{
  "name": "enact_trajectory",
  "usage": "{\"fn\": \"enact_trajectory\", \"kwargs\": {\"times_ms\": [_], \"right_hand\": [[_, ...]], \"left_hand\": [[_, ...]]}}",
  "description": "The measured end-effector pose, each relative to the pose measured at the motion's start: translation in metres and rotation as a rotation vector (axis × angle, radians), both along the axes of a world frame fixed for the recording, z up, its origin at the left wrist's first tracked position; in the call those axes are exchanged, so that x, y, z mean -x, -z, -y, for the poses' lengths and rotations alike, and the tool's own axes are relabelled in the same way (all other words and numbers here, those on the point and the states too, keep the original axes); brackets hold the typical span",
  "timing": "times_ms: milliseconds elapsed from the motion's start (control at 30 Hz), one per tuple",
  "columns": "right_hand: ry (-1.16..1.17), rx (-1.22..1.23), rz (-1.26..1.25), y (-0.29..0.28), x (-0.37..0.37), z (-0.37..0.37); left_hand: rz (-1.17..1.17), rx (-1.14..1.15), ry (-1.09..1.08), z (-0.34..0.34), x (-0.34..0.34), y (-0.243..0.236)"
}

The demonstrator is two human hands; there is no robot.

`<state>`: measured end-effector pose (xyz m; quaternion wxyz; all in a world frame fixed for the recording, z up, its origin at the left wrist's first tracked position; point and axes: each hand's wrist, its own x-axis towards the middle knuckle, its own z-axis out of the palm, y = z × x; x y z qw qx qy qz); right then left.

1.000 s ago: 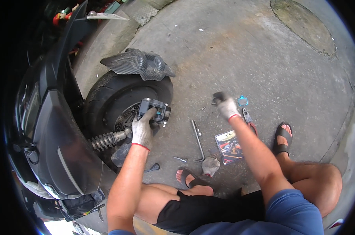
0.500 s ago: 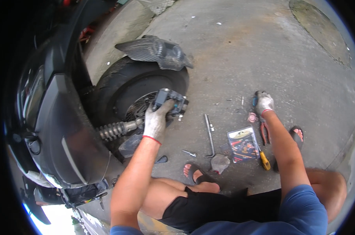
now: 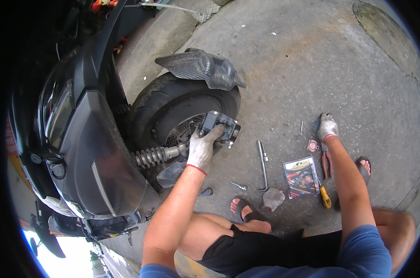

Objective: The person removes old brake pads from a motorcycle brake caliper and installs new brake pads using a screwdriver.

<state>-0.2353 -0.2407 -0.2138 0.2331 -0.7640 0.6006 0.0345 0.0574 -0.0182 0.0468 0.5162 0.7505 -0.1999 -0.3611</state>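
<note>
My left hand [image 3: 201,149], in a pale work glove, grips a black brake caliper [image 3: 229,132] just above the brake disc [image 3: 175,139] of the rear wheel [image 3: 160,102], beside the coil shock [image 3: 152,157]. My right hand [image 3: 328,126], also gloved, is low over the pavement at the right, its fingers closed around a small dark and blue item that is mostly hidden. Just below it lie red-handled pliers [image 3: 327,162] and a small pink item [image 3: 312,145]. A blister pack [image 3: 301,178], a yellow screwdriver [image 3: 325,197] and a long wrench [image 3: 262,167] lie nearby.
The black scooter body [image 3: 80,148] fills the left side. A carbon-look fender piece [image 3: 196,67] sits over the tire. A crumpled grey cloth [image 3: 273,199], a small socket tool [image 3: 239,185] and my sandaled feet [image 3: 247,212] are on the concrete [image 3: 302,65], near several small metal pieces.
My right hand has moved right, onto an item on the ground, uncovering the pink piece. My left hand still holds the caliper. The whole view has shifted, with the scene sitting further right.
</note>
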Motion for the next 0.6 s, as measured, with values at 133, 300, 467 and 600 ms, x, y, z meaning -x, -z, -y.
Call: {"fn": "enact_trajectory", "kwargs": {"times_ms": [133,300,467,600], "right_hand": [[0.036,-0.1,-0.05,0.0,-0.001,0.01],[-0.055,-0.003,-0.1,0.013,0.002,0.011],[0.184,-0.008,0.585,-0.01,-0.015,0.017],[0.031,-0.226,1.348,-0.144,-0.084,-0.049]], "left_hand": [[-0.007,0.011,-0.015,0.001,0.006,-0.004],[-0.049,0.047,-0.009,0.0,0.006,-0.003],[-0.046,0.004,0.004,0.005,0.01,-0.002],[0.013,-0.012,0.017,-0.005,-0.002,-0.002]]}}
